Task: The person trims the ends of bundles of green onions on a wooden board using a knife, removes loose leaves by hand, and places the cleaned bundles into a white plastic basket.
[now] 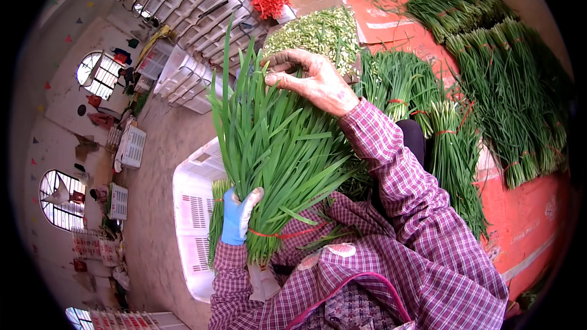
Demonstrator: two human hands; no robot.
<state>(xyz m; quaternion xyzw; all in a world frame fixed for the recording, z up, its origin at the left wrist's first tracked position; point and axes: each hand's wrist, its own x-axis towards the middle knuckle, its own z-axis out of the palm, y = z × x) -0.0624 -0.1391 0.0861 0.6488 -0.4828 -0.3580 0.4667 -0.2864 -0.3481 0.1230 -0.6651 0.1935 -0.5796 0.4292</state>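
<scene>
A large bunch of long flat green leaves, like garlic chives, leans across my lap, with a red tie round its lower end. My left hand, in a blue and white glove, grips the bunch just above the tie. At the leaf tips is my bare right hand, its thumb and forefinger curled close together by a leaf; whether they pinch it I cannot tell. Beyond that hand lies a heap of pale cut stem pieces. Another bunch stands behind the gloved hand, by the white crate.
A white plastic crate stands at my left. Tied bunches lie on orange sacking at the right, with one bunch near my elbow. Red ties and stacked white crates are ahead. People work at the far left.
</scene>
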